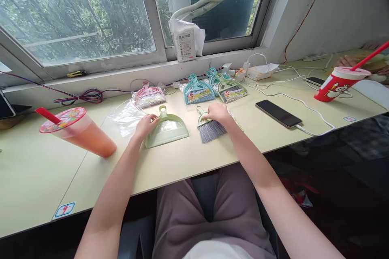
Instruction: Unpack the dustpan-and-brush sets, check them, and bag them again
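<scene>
Two hands on two light green items, tabletop by the window. Left hand: fingers bent at the upper left rim of the dustpan, touching it; can't tell if it's actually gripping. Right hand: closed on the brush, thumb and fingers over the shoulder below its handle, grey bristles towards the near edge.

Dustpan lies flat near the middle of the near edge, ring handle towards the window. Brush lies just right of it, the two apart.

Behind them, towards the far edge, wrapped dustpan sets: pink set on the left, teal set mid, green set to its right, another teal set partly hidden behind. Clear plastic wrapper lies left of the left hand.

Left part of the tabletop: cup of orange drink, red straw. Coiled wires at the far edge behind it. Right part: black phone with white cable plugged in, red and white cup further right, second phone beside that. Another person's hand at the far right, partly hidden by the cup. Tissue pack upright on the window sill.
</scene>
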`<state>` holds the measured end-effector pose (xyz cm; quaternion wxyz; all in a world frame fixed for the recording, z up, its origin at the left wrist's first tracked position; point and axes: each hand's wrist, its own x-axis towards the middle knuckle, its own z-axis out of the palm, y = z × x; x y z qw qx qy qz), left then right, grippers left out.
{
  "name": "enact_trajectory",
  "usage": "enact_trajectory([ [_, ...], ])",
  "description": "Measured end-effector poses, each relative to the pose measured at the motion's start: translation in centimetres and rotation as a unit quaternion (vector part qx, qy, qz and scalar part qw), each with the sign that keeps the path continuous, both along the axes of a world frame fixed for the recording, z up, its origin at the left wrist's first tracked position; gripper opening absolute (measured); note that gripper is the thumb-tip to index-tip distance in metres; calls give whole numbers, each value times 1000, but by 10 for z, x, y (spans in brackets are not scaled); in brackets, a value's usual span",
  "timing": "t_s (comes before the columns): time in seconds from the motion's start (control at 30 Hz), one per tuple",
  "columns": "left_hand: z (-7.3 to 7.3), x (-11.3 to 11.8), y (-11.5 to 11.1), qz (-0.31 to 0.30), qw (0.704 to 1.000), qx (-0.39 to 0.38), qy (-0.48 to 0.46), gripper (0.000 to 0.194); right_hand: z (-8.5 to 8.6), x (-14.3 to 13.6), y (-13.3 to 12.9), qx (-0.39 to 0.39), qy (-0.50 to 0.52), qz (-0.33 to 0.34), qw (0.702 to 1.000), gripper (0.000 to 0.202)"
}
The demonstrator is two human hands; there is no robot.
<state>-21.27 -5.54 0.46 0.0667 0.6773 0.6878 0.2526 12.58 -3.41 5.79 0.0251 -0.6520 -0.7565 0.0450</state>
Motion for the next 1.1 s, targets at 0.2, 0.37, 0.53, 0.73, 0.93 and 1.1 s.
enact_trajectory([
  [0.2,0,4,-3,11,1000,26,11,33,-6,-4,3,38,1,-34,999,22],
  [0.37,8,5,-4,50,996,72,-6,30,-5,2,6,69,28,-43,996,21],
  [0.53,10,8,-6,60,996,70,9,30,-9,7,12,21,36,-31,999,26],
  [0.73,3,7,-2,1,999,31,-35,29,-18,5,20,28,96,-23,995,16],
  [0.93,7,14,-3,-57,996,20,-70,30,-4,17,19,-29,467,99,878,29],
  [1.1,7,43,-11,-85,991,25,-99,28,3,2,10,-32,609,126,782,37],
])
